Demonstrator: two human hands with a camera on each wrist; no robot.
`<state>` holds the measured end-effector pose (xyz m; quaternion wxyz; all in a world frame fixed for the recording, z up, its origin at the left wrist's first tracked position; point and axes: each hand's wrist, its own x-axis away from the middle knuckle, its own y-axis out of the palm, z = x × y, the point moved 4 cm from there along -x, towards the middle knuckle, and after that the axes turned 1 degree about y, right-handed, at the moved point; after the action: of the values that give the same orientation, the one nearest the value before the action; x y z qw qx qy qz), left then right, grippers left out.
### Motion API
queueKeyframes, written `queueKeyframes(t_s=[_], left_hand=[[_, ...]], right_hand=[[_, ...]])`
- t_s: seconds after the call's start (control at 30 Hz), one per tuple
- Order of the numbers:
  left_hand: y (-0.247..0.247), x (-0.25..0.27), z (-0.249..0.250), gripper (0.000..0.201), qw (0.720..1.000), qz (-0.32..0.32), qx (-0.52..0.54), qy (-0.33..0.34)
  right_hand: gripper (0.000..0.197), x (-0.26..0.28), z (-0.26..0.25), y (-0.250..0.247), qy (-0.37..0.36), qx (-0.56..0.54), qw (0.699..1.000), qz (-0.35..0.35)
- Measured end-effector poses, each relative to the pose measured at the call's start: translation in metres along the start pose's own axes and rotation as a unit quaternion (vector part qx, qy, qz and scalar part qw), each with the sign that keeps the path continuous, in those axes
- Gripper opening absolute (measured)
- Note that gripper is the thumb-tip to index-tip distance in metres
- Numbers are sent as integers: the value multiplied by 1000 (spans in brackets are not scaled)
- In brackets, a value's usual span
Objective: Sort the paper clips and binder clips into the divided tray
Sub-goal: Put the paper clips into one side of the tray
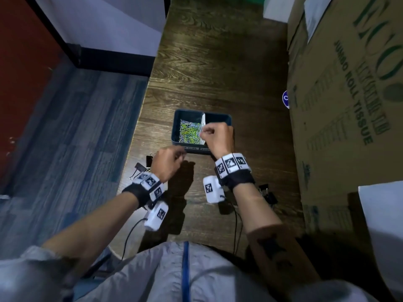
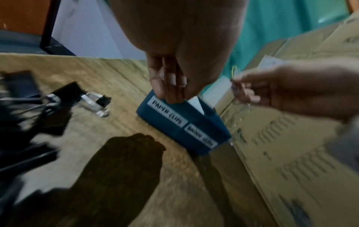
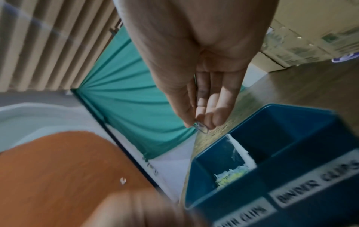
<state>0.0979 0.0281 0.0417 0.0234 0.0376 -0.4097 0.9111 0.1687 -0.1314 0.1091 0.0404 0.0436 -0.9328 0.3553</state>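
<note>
A dark blue divided tray [image 1: 220, 116] sits on the wooden table. Its left compartment holds a pile of green, yellow and blue paper clips [image 1: 188, 132], and the right one looks dark and empty. Front labels read "PAPER CLIPS" and "BINDER CLIPS" on the tray [image 2: 174, 133]. My right hand [image 1: 204, 131] hovers over the white divider and pinches a few paper clips [image 3: 202, 129] between thumb and fingertips. My left hand [image 1: 180, 153] is curled by the tray's front left corner, and nothing shows in its fingers [image 2: 170, 92]. Black binder clips [image 1: 139, 167] lie left of it.
More black binder clips [image 1: 267, 194] lie beside my right forearm. A large cardboard box [image 1: 349, 105] stands close along the tray's right side. The table's left edge [image 1: 139, 118] drops to a carpeted floor. A blue round sticker [image 1: 285, 99] shows beside the box.
</note>
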Motion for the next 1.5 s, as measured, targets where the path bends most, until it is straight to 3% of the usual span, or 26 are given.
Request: queueKeyframes(t_s=[0.03, 0.1, 0.2, 0.33, 0.47, 0.57, 0.73, 0.9, 1.07, 1.3, 1.5], left_hand=[[10, 12, -5, 18, 999, -35, -12, -7], [26, 33, -12, 17, 994, -96, -38, -19], [46, 60, -21, 15, 984, -149, -95, -20], [64, 81, -29, 6, 974, -178, -136, 14], [75, 93, -36, 20, 971, -187, -148, 29], [80, 98, -31, 29, 969, -186, -159, 42], [84, 103, -22, 26, 966, -204, -138, 78], [81, 97, -7, 13, 956, -229, -167, 77], [85, 94, 3, 20, 927, -255, -272, 51], [89, 80, -7, 13, 942, -282, -179, -31], [94, 75, -8, 16, 939, -292, -180, -9]], right_hand=[[2, -4, -1, 0, 11, -25, 1000, 3], [14, -4, 3, -2, 22, -58, 998, 19], [20, 14, 24, -1, 30, -40, 998, 26], [18, 56, 78, 16, 82, 14, 996, -41], [20, 110, 139, 43, 145, 124, 970, -149], [27, 145, 169, 62, 132, 193, 956, -175], [31, 162, 155, 71, 60, 209, 960, -174], [15, 161, 153, 77, 40, 238, 957, -163], [16, 156, 148, 79, 87, 250, 949, -173], [10, 143, 149, 80, 138, 228, 939, -219], [7, 148, 141, 79, 96, 250, 937, -224]])
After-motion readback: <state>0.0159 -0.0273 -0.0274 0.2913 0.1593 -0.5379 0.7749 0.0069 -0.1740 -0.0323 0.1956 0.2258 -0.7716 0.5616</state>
